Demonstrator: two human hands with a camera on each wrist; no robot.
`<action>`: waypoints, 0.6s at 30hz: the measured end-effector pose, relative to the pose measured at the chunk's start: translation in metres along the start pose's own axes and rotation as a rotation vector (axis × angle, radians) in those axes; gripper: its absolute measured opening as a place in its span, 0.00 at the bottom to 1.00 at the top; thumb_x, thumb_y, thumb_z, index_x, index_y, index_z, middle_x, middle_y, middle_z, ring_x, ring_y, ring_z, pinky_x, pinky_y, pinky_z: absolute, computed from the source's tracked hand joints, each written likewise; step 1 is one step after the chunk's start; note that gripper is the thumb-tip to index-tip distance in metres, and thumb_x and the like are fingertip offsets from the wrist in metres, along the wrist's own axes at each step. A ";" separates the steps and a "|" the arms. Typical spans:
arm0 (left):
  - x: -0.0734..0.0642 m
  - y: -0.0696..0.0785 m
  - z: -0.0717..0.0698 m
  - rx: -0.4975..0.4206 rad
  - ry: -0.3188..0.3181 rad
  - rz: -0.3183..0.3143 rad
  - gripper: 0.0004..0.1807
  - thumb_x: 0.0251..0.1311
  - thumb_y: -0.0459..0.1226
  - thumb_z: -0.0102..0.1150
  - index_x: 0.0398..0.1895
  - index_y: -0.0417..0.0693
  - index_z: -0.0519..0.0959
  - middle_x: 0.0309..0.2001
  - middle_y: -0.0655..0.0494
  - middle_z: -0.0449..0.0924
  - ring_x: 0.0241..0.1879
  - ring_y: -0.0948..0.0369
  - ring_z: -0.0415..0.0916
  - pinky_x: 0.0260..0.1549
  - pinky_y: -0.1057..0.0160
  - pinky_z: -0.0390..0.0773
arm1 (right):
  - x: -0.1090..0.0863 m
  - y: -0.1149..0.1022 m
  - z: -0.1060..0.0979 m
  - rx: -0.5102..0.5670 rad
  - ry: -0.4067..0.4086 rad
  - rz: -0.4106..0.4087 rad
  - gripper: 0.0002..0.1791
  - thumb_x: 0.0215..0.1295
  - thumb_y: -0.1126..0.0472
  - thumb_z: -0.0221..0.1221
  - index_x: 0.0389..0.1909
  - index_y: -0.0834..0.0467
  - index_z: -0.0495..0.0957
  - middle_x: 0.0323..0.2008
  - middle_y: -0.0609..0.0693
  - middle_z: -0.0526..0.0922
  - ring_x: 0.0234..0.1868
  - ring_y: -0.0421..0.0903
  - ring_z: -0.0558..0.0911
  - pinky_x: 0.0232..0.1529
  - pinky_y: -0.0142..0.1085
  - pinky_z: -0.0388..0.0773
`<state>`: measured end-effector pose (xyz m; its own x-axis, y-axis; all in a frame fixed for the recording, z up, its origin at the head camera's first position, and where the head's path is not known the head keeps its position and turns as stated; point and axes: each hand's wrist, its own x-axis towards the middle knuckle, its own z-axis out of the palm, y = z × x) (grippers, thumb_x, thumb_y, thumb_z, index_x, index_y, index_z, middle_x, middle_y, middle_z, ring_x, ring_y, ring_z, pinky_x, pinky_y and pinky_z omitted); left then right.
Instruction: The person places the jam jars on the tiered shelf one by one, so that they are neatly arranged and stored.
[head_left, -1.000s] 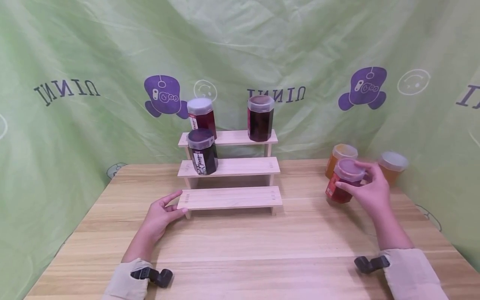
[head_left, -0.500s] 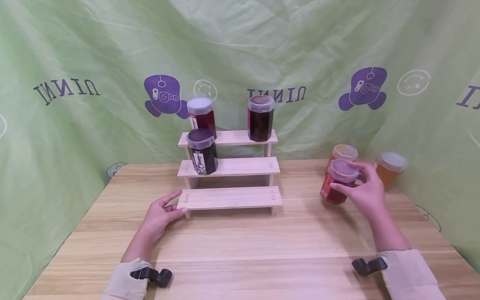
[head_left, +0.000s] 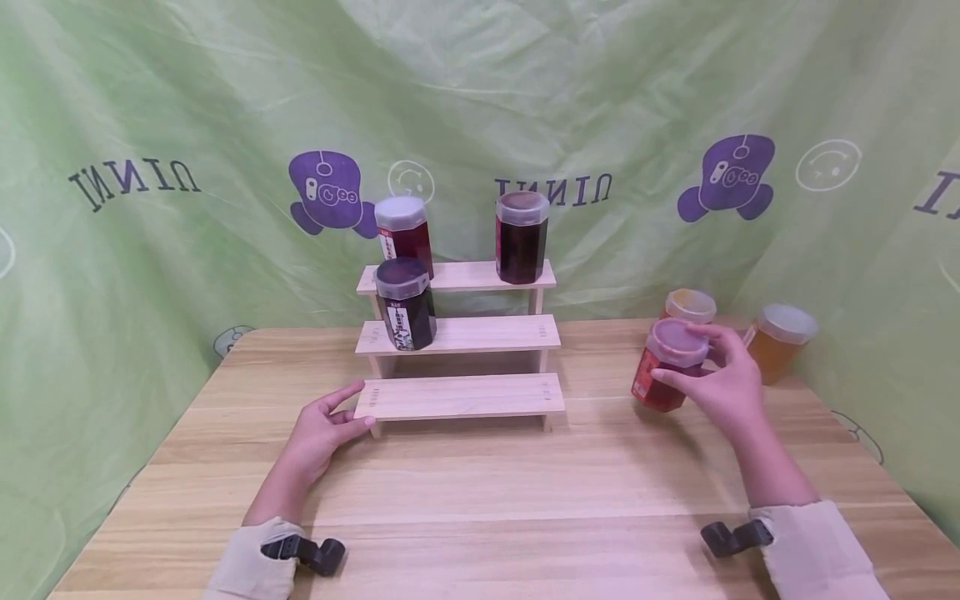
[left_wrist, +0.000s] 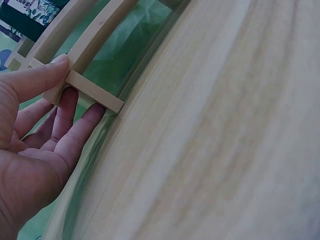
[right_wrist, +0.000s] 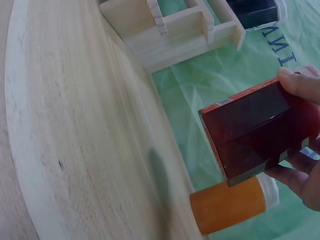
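My right hand (head_left: 727, 379) grips a red jam jar (head_left: 670, 362) near its pale lid, thumb on one side and fingers on the other. In the right wrist view the jar (right_wrist: 255, 130) hangs above the table, its shadow falling on the wood. My left hand (head_left: 318, 429) holds the left end of the bottom step of a three-step wooden display stand (head_left: 459, 396). The left wrist view shows the thumb on the step's edge and fingertips against the leg (left_wrist: 94, 91). On the stand, a dark purple jar (head_left: 408, 312) occupies the middle step's left.
The top step bears a red jar (head_left: 408, 237) at left and a dark red jar (head_left: 521, 242) at right. Behind the held jar stands an orange jar (head_left: 688, 306); an amber jar (head_left: 780, 346) is right of it. A green printed cloth (head_left: 622, 83) hangs behind the wooden table (head_left: 480, 517).
My right hand has carried the red jam jar a little to the left, uncovering more of the amber jar. The left hand and the stand have stayed in place.
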<state>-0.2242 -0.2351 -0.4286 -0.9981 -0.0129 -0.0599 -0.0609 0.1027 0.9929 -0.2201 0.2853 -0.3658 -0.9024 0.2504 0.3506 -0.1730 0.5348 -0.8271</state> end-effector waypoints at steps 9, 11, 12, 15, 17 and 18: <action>0.000 -0.002 0.000 0.003 0.005 -0.002 0.41 0.51 0.23 0.69 0.70 0.37 0.64 0.30 0.55 0.76 0.29 0.68 0.75 0.30 0.72 0.80 | -0.005 -0.008 0.004 0.024 -0.018 -0.013 0.46 0.44 0.58 0.78 0.64 0.62 0.66 0.60 0.61 0.73 0.54 0.56 0.75 0.42 0.21 0.76; 0.000 -0.001 0.001 0.004 0.006 -0.004 0.41 0.51 0.23 0.69 0.70 0.37 0.64 0.30 0.55 0.75 0.29 0.68 0.74 0.30 0.72 0.79 | -0.006 -0.010 0.005 0.029 -0.023 -0.018 0.46 0.44 0.58 0.78 0.64 0.61 0.67 0.60 0.61 0.73 0.54 0.56 0.75 0.42 0.21 0.76; 0.000 -0.001 0.001 0.004 0.005 -0.005 0.41 0.51 0.24 0.69 0.70 0.38 0.64 0.30 0.56 0.75 0.29 0.68 0.74 0.30 0.72 0.79 | -0.007 -0.011 0.006 0.031 -0.026 -0.023 0.46 0.43 0.58 0.78 0.64 0.61 0.67 0.59 0.61 0.73 0.54 0.56 0.75 0.41 0.21 0.76; 0.000 0.000 0.000 0.000 0.003 -0.006 0.41 0.52 0.24 0.69 0.71 0.38 0.64 0.29 0.56 0.76 0.29 0.68 0.74 0.30 0.72 0.80 | -0.008 -0.013 0.008 0.030 -0.032 -0.036 0.46 0.43 0.59 0.79 0.64 0.61 0.67 0.59 0.60 0.74 0.53 0.53 0.75 0.41 0.20 0.75; 0.000 0.000 0.000 0.003 0.000 -0.005 0.41 0.52 0.24 0.69 0.71 0.38 0.64 0.29 0.57 0.77 0.29 0.69 0.74 0.30 0.72 0.80 | -0.008 -0.014 0.010 0.034 -0.037 -0.039 0.45 0.43 0.59 0.79 0.64 0.60 0.67 0.58 0.59 0.74 0.52 0.52 0.75 0.41 0.20 0.75; 0.000 0.000 0.000 0.003 0.000 -0.004 0.41 0.52 0.24 0.69 0.71 0.38 0.64 0.29 0.57 0.78 0.29 0.69 0.74 0.30 0.72 0.80 | -0.008 -0.015 0.011 0.035 -0.042 -0.042 0.46 0.43 0.59 0.79 0.64 0.60 0.67 0.58 0.59 0.74 0.53 0.53 0.75 0.41 0.20 0.75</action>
<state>-0.2239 -0.2348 -0.4284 -0.9979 -0.0129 -0.0642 -0.0652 0.1054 0.9923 -0.2145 0.2665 -0.3612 -0.9099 0.1938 0.3667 -0.2237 0.5153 -0.8273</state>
